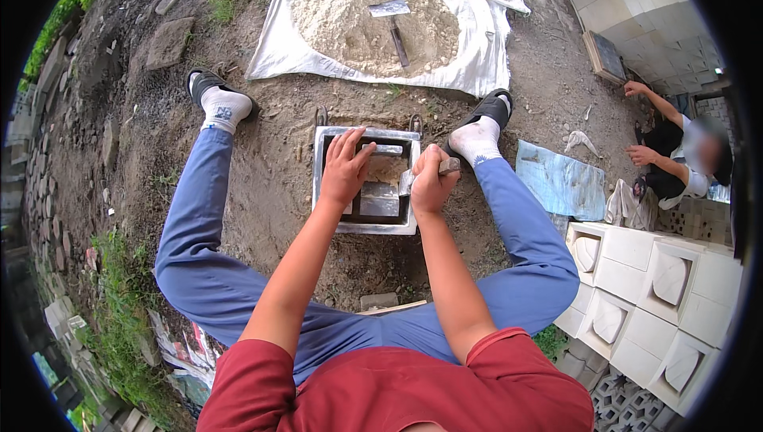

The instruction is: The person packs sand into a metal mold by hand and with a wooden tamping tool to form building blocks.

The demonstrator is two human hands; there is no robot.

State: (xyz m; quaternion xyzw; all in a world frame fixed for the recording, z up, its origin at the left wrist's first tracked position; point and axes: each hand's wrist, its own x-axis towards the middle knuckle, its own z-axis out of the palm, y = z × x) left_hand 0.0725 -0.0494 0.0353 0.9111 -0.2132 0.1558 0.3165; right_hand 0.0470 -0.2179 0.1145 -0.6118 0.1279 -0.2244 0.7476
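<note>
1. One bare left hand [344,168] (fingers extended, clamping nothing visible) lies over the square silver metal mould [376,229] on brown earthen ground [266,213].
2. Bare right hand [430,187] clenches a brown-handled tool [451,165].
3. Little pale sand [385,169] inside; filling looks unfinished.

Daylight is diffuse and moderately bright; shadows are soft. The frame [373,230] gives dull metallic reflections. Fisheye distortion bends the wall [636,3] toward a black border. A co-worker's head [703,146] is blurred.
</note>
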